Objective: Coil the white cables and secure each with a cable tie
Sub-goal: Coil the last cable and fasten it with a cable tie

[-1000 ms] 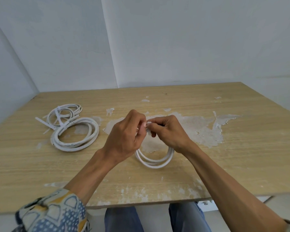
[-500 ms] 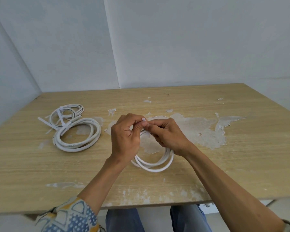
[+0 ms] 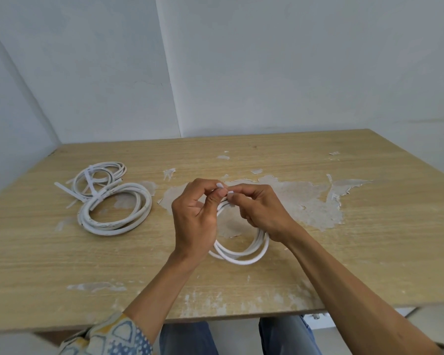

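We are pinching the far side of the cable coil between left hand and right hand, fingers curled; its loop is hanging toward us over the table, the tie probably poking up there.

The desk is light brown wood with thin darker lines along it. It has pale grey-white patches. The coiled cable is white, and the tie on it is white too. The thick coil and the thin coil are white. The wall is pale blue-grey. The sleeve has blue, yellow and white shapes with dots. The trousers are blue.
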